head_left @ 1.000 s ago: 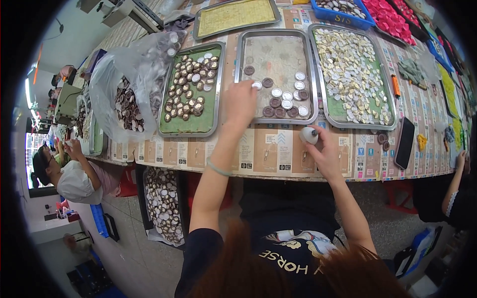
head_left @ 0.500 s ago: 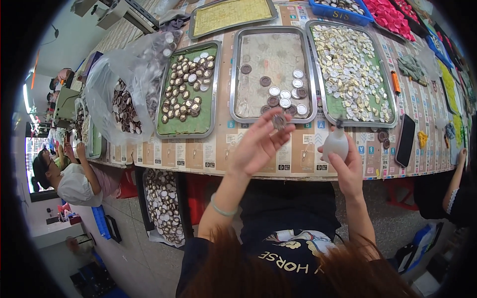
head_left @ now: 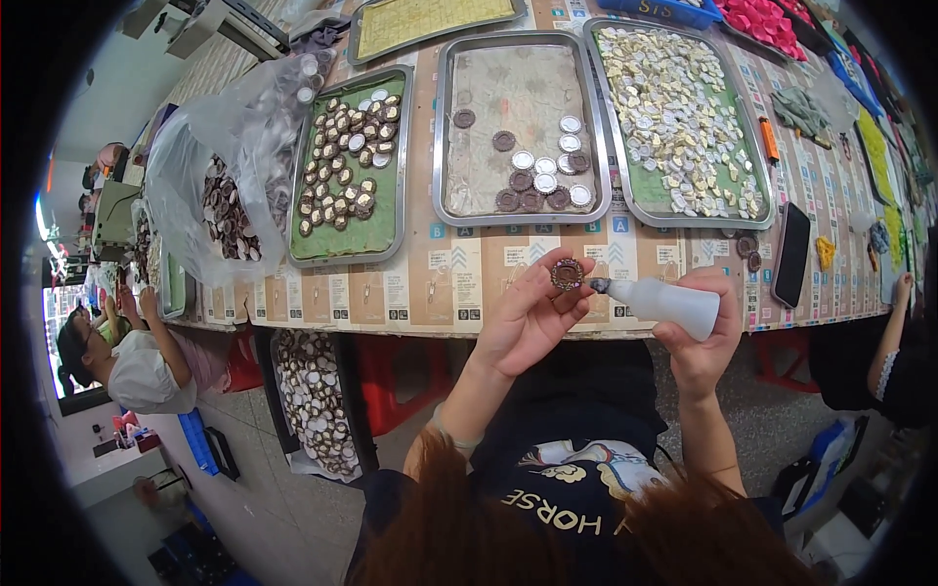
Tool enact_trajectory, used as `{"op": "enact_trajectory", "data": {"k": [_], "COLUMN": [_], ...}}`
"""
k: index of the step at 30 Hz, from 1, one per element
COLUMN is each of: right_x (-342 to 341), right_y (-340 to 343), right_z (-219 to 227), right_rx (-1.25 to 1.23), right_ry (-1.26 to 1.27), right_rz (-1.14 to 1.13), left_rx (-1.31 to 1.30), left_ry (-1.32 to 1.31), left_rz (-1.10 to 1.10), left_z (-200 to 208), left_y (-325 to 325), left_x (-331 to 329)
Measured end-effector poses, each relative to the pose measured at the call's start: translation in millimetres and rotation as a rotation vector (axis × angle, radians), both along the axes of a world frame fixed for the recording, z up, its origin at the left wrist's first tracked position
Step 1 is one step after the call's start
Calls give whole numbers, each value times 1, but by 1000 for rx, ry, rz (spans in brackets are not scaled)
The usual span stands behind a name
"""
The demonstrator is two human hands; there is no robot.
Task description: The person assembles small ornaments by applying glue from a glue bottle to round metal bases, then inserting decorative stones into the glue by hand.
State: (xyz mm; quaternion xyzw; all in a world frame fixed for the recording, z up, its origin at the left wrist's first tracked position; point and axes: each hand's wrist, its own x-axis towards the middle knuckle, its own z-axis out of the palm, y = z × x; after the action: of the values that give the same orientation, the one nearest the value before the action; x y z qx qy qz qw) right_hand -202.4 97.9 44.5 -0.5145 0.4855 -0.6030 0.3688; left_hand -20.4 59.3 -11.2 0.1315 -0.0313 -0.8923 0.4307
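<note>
A round brown disc (head_left: 567, 274) with a scalloped rim is pinched between the fingers of my left hand (head_left: 518, 322), its face turned up. My right hand (head_left: 705, 352) is wrapped round a white squeeze bottle (head_left: 664, 305), tipped over sideways. Its dark nozzle (head_left: 600, 285) points left and reaches the right edge of the disc; whether it touches is hard to tell. Just beyond my hands, the middle tray (head_left: 518, 83) holds several brown discs (head_left: 503, 141) and white-faced discs (head_left: 570, 124).
At left stand a green-lined tray (head_left: 381, 230) of brown discs with gold pieces and a clear plastic bag (head_left: 186, 166) of discs. A tray (head_left: 630, 210) of small white and gold pieces, an orange-handled tool (head_left: 769, 140) and a phone (head_left: 791, 256) lie right. Below the table sits a full bin (head_left: 318, 405).
The bottle has gone from upright to tipped leftward, its nozzle now at the disc. My left hand has turned the disc and brought it lower. The whole view has shifted slightly.
</note>
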Motion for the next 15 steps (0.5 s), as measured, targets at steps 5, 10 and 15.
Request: {"op": "enact_trajectory", "data": {"k": [5,10,15], "right_x": [3,3,4], "right_y": [0,-1,-2], "right_z": [-2,-8,-5], "right_rx": [11,35,48], "right_ry": [39,21,21], "right_rz": [-5,-26,-10], "left_rx": [-23,-35,-28], "left_ry": [12,5,4], "left_rz": [-17,-48,-53], "left_z": [0,-2,1], "left_y": [2,3,3], "left_x": [0,-3,0]}}
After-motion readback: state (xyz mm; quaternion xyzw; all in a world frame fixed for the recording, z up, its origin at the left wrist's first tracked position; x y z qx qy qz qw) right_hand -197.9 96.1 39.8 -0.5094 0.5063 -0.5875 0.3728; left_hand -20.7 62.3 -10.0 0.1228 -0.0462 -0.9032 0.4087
